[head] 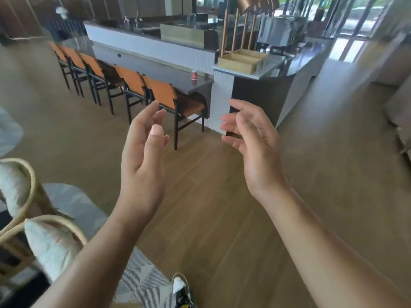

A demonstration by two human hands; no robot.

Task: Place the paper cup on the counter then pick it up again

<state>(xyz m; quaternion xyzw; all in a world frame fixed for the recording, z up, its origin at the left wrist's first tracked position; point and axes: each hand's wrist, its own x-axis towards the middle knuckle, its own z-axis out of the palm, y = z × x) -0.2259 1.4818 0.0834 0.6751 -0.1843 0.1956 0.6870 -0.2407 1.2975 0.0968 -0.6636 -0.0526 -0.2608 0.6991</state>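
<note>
A long counter (155, 70) with orange chairs (164, 94) stands well ahead across the wooden floor (211, 218). The left hand (142, 152) and right hand (253, 141) hover in mid-air, palms facing, fingers loosely curved, grasping nothing. This looks like an approach; a red cup (194, 75) waits on the counter, well apart. The far room blurs.

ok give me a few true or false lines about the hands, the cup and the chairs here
1. Both hands hold nothing. True: the left hand and right hand are raised with relaxed fingers.
2. The red cup stands on the counter. True.
3. The chairs at the counter have blue backs. False: they are orange.
4. The red cup is in the right hand. False: it stands far from both hands.
</note>
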